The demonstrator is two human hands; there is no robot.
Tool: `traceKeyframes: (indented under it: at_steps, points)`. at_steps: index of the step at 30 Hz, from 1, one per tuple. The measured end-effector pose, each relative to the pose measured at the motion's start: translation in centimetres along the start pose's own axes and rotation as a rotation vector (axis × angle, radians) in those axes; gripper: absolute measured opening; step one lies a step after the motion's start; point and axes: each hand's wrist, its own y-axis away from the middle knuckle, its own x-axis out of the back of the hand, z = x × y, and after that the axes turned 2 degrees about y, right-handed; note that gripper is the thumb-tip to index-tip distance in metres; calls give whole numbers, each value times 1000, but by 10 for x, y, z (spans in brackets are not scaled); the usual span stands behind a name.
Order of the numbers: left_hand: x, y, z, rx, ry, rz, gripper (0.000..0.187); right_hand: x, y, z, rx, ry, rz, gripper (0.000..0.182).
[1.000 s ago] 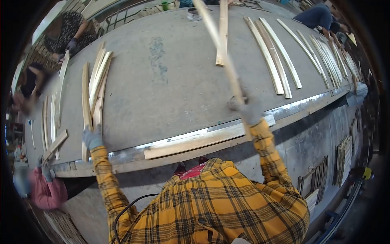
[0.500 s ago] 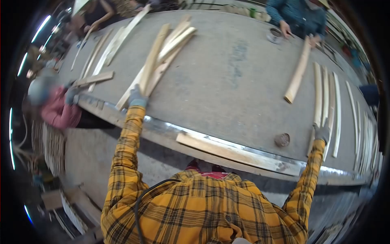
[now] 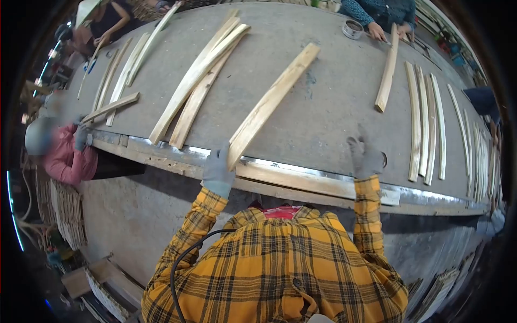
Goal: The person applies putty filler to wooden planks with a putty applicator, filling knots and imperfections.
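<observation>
My left hand [image 3: 218, 168], in a grey glove, is closed around the near end of a pale wooden strip [image 3: 274, 99]. The strip slants away over the table [image 3: 323, 134], its far end to the right. My right hand [image 3: 367, 155], gloved too, hovers over the near part of the table with fingers apart and nothing in them. It partly hides a small round brown object [image 3: 384, 159]. Another wooden strip [image 3: 301, 180] lies along the table's metal front edge, between my hands. Left of my left hand, several strips [image 3: 196, 81] lie overlapping.
Several strips [image 3: 414, 124] lie side by side at the right, with more beyond. Across the table, a person [image 3: 385, 13] handles a strip [image 3: 388, 72] near a tin [image 3: 353, 29]. A person in pink [image 3: 70, 153] holds a short strip [image 3: 113, 107] at the left; another person [image 3: 110, 21] works behind.
My left hand has drawn one strip rightward and towards me from the overlapping strips. My right hand has left the strips at the right and moved left, its fingers spread.
</observation>
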Motion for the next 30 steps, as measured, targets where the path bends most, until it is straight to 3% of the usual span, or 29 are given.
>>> traceKeyframes:
  at_steps: [7, 10, 12, 13, 14, 16, 24, 28, 30]
  points:
    - [-8, 29, -7, -42, -42, -68, 84, -25, 29, -26, 19, -79, -137, 53]
    - [-5, 28, -14, -82, 95, -139, 74, -31, 34, -29, 23, -111, -211, 54]
    - [-11, 25, -31, 320, 1077, -706, 54, -42, 35, -25, 85, -101, -169, 55]
    - [-2, 26, -21, 369, 1278, -808, 43, -44, 34, -19, 90, -105, -170, 55]
    - [5, 28, -19, 376, 1279, -804, 43, -45, 34, -20, 95, -89, -181, 54]
    - [14, 30, -20, 626, 1619, -852, 43, -46, 36, -25, 101, -73, -199, 53]
    - [0, 25, -13, 537, 1508, -805, 40, -51, 39, -35, 87, -135, -210, 47]
    - [-2, 24, -14, 453, 1382, -812, 45, -65, 34, -2, 92, -182, -129, 40]
    - [-15, 24, -22, 428, 1291, -826, 50, -48, 23, 24, 120, -65, -94, 33]
